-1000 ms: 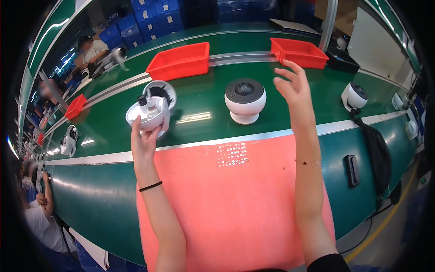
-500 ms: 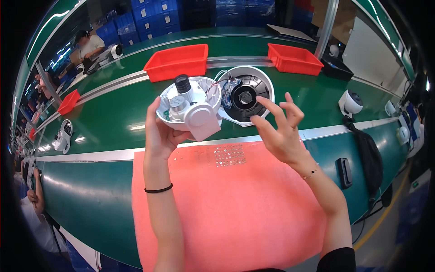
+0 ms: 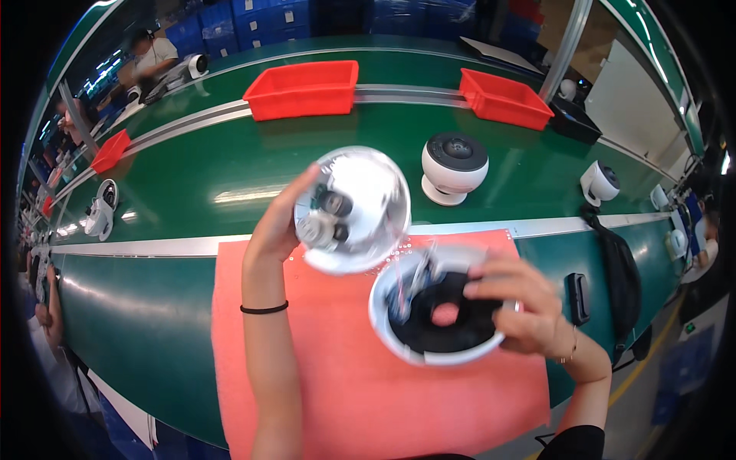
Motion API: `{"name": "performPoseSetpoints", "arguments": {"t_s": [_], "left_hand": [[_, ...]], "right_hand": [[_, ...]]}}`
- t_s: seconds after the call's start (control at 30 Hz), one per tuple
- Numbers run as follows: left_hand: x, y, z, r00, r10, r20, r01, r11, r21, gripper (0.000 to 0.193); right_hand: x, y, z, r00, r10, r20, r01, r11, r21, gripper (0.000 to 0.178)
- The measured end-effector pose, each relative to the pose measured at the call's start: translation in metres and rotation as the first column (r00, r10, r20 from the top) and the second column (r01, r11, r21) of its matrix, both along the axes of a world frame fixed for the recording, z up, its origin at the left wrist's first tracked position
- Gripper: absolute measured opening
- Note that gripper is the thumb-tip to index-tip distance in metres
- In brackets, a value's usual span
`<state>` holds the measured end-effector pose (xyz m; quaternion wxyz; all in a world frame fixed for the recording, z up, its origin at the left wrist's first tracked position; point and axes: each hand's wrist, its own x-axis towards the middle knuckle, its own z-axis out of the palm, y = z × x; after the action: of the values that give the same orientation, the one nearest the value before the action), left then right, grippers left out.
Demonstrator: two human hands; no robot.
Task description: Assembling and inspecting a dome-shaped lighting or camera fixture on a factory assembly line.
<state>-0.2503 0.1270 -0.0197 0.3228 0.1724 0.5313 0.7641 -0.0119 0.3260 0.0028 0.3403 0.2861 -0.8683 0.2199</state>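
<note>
my left hand [image 3: 277,230] is clamped on the blurry white dome half [image 3: 353,208] above the pink mat [image 3: 322,383]; right hand [image 3: 529,307] grips the round base shell [image 3: 441,318]; light, rigid, probably fragile plastic, so I'd hold the rims.

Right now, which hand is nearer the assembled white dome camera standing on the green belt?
Right. The right hand holds a round shell below the dome camera; the left hand is farther left, holding a blurred white part.
</note>
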Motion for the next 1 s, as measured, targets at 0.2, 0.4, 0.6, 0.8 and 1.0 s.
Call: {"name": "performPoseSetpoints", "arguments": {"t_s": [0.2,0.4,0.6,0.8,1.0], "left_hand": [[0.06,0.003,0.005,0.546,-0.714,-0.438,0.65,0.691,-0.316,0.044],[0.097,0.062,-0.03,-0.112,-0.971,-0.21,0.822,0.028,-0.569,0.047],[0.112,-0.008,0.025,0.64,-0.708,-0.299,0.298,0.587,-0.753,0.029],[0.176,-0.115,-0.005,0.819,-0.247,-0.518,-0.025,0.886,-0.463,0.022],[0.207,-0.113,0.002,0.86,-0.259,-0.439,-0.031,0.834,-0.552,0.056]], "right_hand": [[0.053,-0.023,-0.01,0.57,0.52,0.636,-0.051,0.795,-0.604,0.051],[0.059,-0.038,0.015,0.225,0.568,0.792,0.393,0.691,-0.607,0.052],[0.068,-0.012,0.005,0.215,0.618,0.756,0.241,0.716,-0.655,0.038],[0.059,-0.018,-0.005,0.155,0.71,0.687,0.351,0.611,-0.71,0.045],[0.049,-0.038,-0.01,0.114,0.708,0.697,0.34,0.631,-0.697,0.041]]}}
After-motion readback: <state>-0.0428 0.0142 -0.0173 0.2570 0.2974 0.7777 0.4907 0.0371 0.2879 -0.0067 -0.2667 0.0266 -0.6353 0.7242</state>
